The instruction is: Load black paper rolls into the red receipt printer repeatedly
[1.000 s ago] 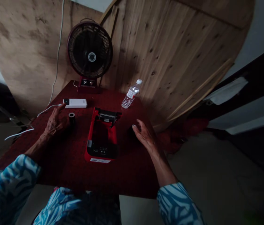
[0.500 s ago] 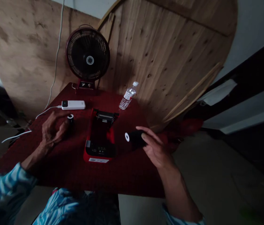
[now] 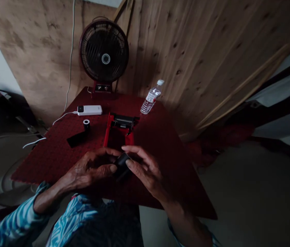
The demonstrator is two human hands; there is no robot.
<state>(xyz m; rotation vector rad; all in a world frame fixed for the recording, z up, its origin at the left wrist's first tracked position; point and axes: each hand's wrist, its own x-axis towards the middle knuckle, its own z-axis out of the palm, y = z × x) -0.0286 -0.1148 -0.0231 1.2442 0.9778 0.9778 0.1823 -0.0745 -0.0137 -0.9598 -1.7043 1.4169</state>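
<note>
Both hands meet over the near part of the red table [image 3: 160, 137]. My left hand [image 3: 90, 168] and my right hand [image 3: 145, 171] pinch a black roll [image 3: 122, 163] between their fingertips, close to my body. Behind them lies a red and black printer [image 3: 119, 132] with its lid open, partly hidden by my hands. A small black roll with a white core [image 3: 86, 124] stands to the left, with a dark strip [image 3: 76, 139] lying flat beside it.
A white power bank [image 3: 89, 110] with a white cable lies at the back left. A black fan [image 3: 104, 55] stands at the table's far edge before wooden boards. A water bottle [image 3: 152, 97] stands at the back right. Bare floor lies to the right.
My right hand picked up the black roll from the right of the printer and brought it in front of me. My left hand left the small roll and joined it.
</note>
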